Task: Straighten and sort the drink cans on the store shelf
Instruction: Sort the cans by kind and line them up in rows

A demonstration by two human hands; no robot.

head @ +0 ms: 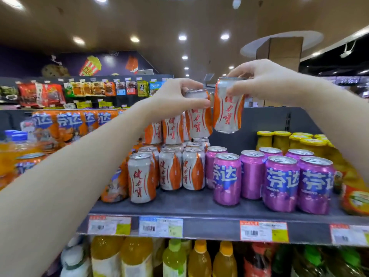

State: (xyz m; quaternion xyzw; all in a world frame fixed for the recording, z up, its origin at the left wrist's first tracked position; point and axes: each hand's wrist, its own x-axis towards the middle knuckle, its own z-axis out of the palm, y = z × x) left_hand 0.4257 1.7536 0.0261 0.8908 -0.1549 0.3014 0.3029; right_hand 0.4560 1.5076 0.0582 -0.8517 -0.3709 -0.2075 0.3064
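Observation:
My left hand (180, 96) grips the top of a white and orange can (197, 122) that sits in the upper layer of a stack. My right hand (257, 81) holds a second white and orange can (227, 110) by its rim, in the air just right of the first. Below them, several more white and orange cans (170, 168) stand on the grey shelf (179, 206). To their right stands a group of purple cans (281, 184) with blue labels, upright and close together.
Orange cans and bottles (50, 128) fill the shelf's left side under my left arm. Yellow-lidded jars (311, 144) stand at the back right. Price tags (263, 230) line the shelf edge, and juice bottles (173, 258) stand on the shelf below. Snack packets hang far back left.

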